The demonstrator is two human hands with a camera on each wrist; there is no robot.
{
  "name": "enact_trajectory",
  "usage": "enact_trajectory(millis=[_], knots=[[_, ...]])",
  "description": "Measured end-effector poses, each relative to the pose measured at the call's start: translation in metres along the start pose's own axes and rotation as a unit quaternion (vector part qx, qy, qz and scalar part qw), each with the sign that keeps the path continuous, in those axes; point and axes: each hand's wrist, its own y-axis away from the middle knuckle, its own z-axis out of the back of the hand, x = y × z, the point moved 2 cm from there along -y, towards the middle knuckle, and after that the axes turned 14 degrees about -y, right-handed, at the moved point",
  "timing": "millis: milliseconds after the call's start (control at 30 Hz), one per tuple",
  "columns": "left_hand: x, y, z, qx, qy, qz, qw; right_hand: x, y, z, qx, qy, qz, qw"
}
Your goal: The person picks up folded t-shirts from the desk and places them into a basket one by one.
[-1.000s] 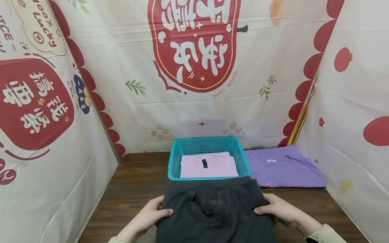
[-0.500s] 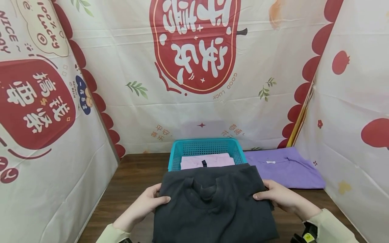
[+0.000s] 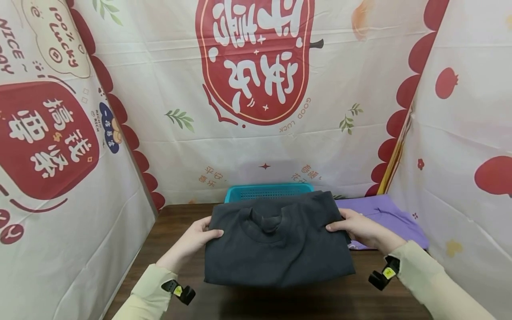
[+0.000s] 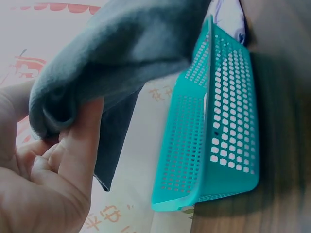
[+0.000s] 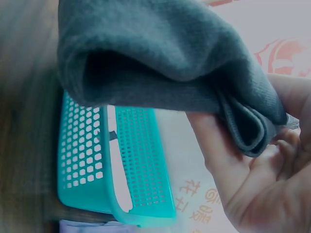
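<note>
"At left and right of the dark shirt [image 3: 276,251], how are the fingers?"

"Pinching: left hand [image 3: 198,236] and right hand [image 3: 361,226] each grip its folds, thumb on top, parted only by cloth."

"And beyond?"

"It hangs above the table [image 3: 176,222], masking the near part of the basket [image 3: 242,193]."

"Risk?"

"Held only by its sides, the middle could sag, loosening folds."

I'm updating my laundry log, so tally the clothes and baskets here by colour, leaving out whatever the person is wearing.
Dark grey shirt: 1
Purple shirt: 1
Pale pink folded garment, inside the basket: 1
Teal plastic basket: 1
Total: 4
</note>
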Motion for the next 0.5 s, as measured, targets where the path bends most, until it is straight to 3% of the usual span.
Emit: enact_trajectory(millis=[233,500], knots=[[-0.003,-0.029,0.012,-0.026,-0.002,0.013,0.9996,0.009,-0.023,0.013,-0.033,-0.006,-0.009,0.9994],[-0.007,-0.057,0.021,-0.054,-0.026,0.024,0.9979,0.021,-0.051,0.03,-0.061,0.031,0.01,0.9976]])
